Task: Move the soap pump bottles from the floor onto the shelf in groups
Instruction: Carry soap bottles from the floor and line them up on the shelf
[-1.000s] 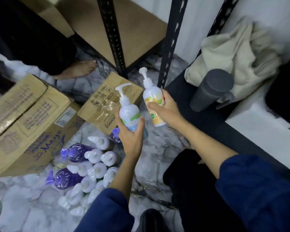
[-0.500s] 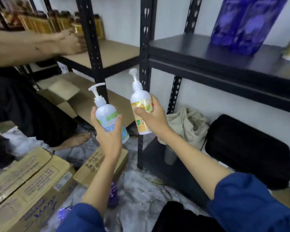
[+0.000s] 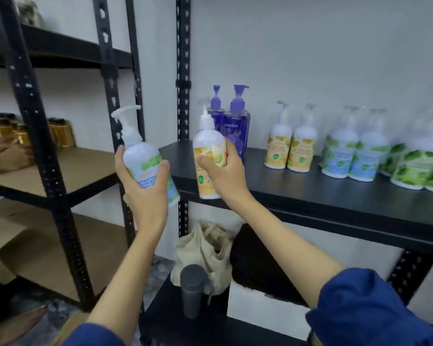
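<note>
A person's left hand (image 3: pixel 145 188) and right hand (image 3: pixel 225 171), fingers wrapped around a blue-label bottle (image 3: pixel 150 168) and a yellow-label bottle (image 3: pixel 209 161), carry both toward the black shelf (image 3: pixel 335 193), apparently mid-delivery, each next needing its matching group there.

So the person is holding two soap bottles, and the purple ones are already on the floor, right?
Not quite. The head view shows the purple bottles standing on the black shelf, not on the floor. The rest holds: the left hand and right hand each hold a soap bottle.
</note>
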Tool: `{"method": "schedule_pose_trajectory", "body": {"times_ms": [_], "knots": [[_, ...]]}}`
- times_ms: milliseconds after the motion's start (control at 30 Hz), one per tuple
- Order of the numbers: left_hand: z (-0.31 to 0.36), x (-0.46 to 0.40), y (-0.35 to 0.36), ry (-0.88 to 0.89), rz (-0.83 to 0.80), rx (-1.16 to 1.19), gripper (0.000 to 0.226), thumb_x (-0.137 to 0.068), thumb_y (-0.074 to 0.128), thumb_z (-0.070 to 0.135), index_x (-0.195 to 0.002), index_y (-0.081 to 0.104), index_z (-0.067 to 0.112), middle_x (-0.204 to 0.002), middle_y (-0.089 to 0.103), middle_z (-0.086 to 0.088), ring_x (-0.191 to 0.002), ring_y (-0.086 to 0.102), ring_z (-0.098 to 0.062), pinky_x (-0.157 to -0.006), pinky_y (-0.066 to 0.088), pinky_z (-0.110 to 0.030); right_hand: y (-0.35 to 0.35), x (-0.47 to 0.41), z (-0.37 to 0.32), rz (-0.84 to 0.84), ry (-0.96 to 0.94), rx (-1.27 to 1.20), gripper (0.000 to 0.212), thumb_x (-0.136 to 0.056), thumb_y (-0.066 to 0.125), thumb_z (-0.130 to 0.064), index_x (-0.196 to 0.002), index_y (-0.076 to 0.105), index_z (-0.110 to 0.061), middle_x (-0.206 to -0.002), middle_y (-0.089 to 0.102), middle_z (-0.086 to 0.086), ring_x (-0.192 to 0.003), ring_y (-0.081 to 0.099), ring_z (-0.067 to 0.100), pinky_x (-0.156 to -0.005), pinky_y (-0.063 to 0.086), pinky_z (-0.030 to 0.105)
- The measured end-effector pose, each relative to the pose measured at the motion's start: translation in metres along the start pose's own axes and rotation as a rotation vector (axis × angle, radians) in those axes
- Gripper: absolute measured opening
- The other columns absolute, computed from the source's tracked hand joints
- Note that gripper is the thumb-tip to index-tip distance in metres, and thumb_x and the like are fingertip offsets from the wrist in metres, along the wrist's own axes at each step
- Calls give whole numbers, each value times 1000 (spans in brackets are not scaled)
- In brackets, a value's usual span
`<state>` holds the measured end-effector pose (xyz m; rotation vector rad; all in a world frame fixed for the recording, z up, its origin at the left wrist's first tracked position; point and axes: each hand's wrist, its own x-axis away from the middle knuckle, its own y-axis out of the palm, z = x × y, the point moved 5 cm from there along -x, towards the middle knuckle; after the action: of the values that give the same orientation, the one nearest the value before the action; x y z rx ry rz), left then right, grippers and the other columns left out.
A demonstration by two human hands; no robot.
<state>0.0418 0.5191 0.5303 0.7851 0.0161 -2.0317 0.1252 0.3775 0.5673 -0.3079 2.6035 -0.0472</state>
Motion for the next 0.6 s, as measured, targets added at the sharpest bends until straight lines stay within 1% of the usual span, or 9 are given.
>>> {"method": "schedule_pose_trajectory", "body": {"times_ms": [33,100,167,200,267,367,433,500,600], "knots": [[4,2,16,2,-16,17,69,-84,69,29,-140,29,36,-114,51,19,-94,57,7,-86,49,-22,-15,-4,-2,27,-11,15,50,-72,69,-32,-118,50,-26,-102,64,1,-95,63,20,-89,52,47],[10,9,47,1,-50,55,68,-84,69,29,-139,31,38,-105,52,25,-86,58,11,-78,49,-13,-44,-11,-2,77,-38,31,48,-74,69,-30,-118,52,-23,-102,64,1,-94,63,18,-87,52,44],[15,19,80,-8,-100,82,68,-84,70,28,-138,31,39,-100,52,26,-81,57,16,-70,46,-4,-74,-18,-1,131,-74,51,34,-77,70,-22,-106,53,-29,-97,64,0,-89,64,17,-84,53,41],[17,24,96,-13,-126,95,68,-84,70,27,-138,31,40,-100,52,27,-81,57,15,-69,46,-4,-88,-21,1,160,-83,64,32,-79,69,-18,-100,51,-33,-94,64,0,-88,64,18,-83,53,41],[21,33,125,-21,-171,120,68,-83,70,27,-137,31,41,-100,52,27,-84,58,10,-68,44,-2,-115,-27,5,214,-80,98,34,-80,69,-16,-100,49,-35,-90,64,-2,-86,64,19,-83,54,43],[21,42,162,-51,-224,144,68,-83,71,25,-137,33,40,-100,53,26,-88,57,2,-63,40,3,-149,-36,17,285,-56,146,37,-80,68,-21,-109,47,-32,-94,62,-4,-89,63,17,-84,53,43],[20,46,180,-60,-258,149,68,-83,71,25,-138,33,39,-101,55,23,-90,58,-2,-61,40,4,-167,-40,26,331,-44,192,47,-76,67,-30,-119,47,-24,-101,61,-2,-93,62,17,-85,53,42],[19,48,196,-61,-296,148,69,-83,70,25,-139,32,39,-104,55,18,-88,58,-1,-59,40,3,-183,-43,34,359,-43,206,46,-79,67,-22,-120,46,-18,-108,60,4,-94,61,17,-85,52,39],[15,50,211,-65,-336,144,70,-83,71,27,-140,31,38,-102,51,27,-87,56,5,-60,40,0,-200,-47,43,353,-19,184,39,-84,65,-10,-114,42,-20,-113,56,12,-99,59,23,-83,51,34]]}}
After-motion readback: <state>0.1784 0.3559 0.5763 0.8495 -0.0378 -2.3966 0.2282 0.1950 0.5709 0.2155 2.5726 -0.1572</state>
